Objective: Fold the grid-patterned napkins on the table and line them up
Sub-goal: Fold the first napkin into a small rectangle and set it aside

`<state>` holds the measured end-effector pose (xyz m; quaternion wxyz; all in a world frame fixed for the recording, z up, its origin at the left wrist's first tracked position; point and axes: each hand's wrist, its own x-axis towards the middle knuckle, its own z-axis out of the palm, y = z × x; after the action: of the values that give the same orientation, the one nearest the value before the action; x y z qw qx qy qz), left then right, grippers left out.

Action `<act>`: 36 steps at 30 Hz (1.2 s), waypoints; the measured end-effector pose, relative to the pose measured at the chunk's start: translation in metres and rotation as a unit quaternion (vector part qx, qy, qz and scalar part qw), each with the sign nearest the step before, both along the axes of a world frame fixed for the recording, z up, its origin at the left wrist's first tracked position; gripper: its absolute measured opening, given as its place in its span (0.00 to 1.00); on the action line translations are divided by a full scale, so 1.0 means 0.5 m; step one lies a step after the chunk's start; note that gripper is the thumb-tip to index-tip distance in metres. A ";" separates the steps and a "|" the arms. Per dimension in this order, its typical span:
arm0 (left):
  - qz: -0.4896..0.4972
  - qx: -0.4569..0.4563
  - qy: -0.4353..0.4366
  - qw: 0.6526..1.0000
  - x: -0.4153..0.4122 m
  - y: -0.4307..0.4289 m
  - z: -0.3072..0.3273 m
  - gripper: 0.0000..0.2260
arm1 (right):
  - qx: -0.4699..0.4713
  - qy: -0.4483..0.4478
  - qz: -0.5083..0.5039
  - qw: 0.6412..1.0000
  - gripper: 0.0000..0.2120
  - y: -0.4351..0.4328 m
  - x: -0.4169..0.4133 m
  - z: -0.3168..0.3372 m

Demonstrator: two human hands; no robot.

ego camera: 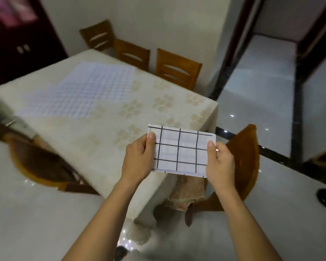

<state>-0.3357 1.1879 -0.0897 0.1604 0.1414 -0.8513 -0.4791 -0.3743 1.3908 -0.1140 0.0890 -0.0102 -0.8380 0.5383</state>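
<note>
A folded white napkin with a wide black grid [181, 149] is held up in the air over the table's near right corner. My left hand [137, 159] grips its left edge, thumb on top. My right hand [219, 161] grips its right edge the same way. Further back on the table [94, 132] lie unfolded napkins with a fine blue grid [83, 89], spread flat and overlapping; the picture is blurred there.
The table wears a cream cloth with pale flower prints. Wooden chairs stand along its far side [177, 69], at its left [41, 166] and at its near right corner [243, 162]. Glossy tiled floor lies to the right. A dark cabinet [17, 44] stands at the back left.
</note>
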 end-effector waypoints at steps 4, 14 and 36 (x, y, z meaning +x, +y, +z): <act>0.117 0.001 -0.020 0.993 0.056 -0.068 -0.030 0.22 | 0.006 -0.020 0.112 0.993 0.16 -0.095 -0.033 -0.019; 0.183 0.032 -0.027 0.982 -0.016 -0.211 -0.063 0.23 | 0.007 -0.027 0.169 0.985 0.18 -0.260 -0.163 -0.043; 0.369 0.415 -0.261 0.789 0.119 -0.180 -0.449 0.05 | 0.274 -0.261 0.385 0.842 0.13 -0.304 -0.167 -0.380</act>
<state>-0.2760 1.0980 -0.3142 0.0229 0.6177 -0.4628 -0.6354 -0.4578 1.2388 -0.3039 -0.3483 0.1973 -0.8801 0.2553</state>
